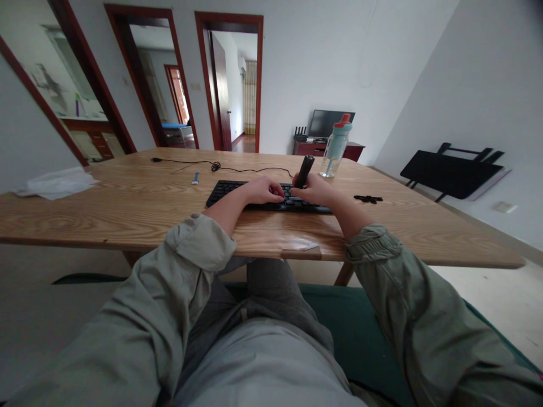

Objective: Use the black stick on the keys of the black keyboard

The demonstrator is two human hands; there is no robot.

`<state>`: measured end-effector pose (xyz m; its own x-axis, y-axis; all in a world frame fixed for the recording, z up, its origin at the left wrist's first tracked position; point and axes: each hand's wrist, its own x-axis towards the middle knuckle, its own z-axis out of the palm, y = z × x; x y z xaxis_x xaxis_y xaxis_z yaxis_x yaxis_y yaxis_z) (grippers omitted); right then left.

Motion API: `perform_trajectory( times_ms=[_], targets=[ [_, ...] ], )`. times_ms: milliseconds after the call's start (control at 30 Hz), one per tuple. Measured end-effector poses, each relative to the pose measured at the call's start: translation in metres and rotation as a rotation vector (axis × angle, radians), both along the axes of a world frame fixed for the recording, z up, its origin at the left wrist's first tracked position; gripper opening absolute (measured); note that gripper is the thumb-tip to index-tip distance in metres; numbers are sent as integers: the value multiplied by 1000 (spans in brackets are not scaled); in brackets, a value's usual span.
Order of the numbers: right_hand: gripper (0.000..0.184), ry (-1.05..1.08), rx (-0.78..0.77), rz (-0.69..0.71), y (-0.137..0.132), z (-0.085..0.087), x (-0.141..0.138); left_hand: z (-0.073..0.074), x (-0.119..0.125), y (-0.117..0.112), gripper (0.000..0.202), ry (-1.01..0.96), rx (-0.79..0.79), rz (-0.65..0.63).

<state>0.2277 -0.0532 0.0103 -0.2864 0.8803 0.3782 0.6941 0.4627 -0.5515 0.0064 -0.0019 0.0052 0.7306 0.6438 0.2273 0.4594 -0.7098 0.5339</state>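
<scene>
A black keyboard (231,191) lies on the wooden table (127,209) in front of me. My left hand (265,190) rests on its middle keys with the fingers curled down on them; whether it holds anything is hidden. My right hand (316,191) is closed round a dark cylindrical tool (304,170) that stands tilted over the keyboard's right half. Both hands nearly touch each other above the keys.
A teal water bottle with a red lid (336,146) stands behind the keyboard. A small black part (368,198) lies to the right. A black cable (212,165), a small blue object (195,178) and white cloth (57,182) lie farther left. A folded black chair (452,172) leans on the right wall.
</scene>
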Motion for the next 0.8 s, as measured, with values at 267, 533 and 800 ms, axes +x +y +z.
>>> perform_trajectory(
  times_ms=[267,533,800],
  targets=[
    [13,-28,-61,-17,2,-1,-4,-2,9,-4,23,69,52,-39],
    [5,-18,-48,-10,-3,1,-14,1,7,-2,20,-178,151,67],
    [7,-11,-3,30,1,-4,-14,4,11,-9,19,-243,145,61]
  ],
)
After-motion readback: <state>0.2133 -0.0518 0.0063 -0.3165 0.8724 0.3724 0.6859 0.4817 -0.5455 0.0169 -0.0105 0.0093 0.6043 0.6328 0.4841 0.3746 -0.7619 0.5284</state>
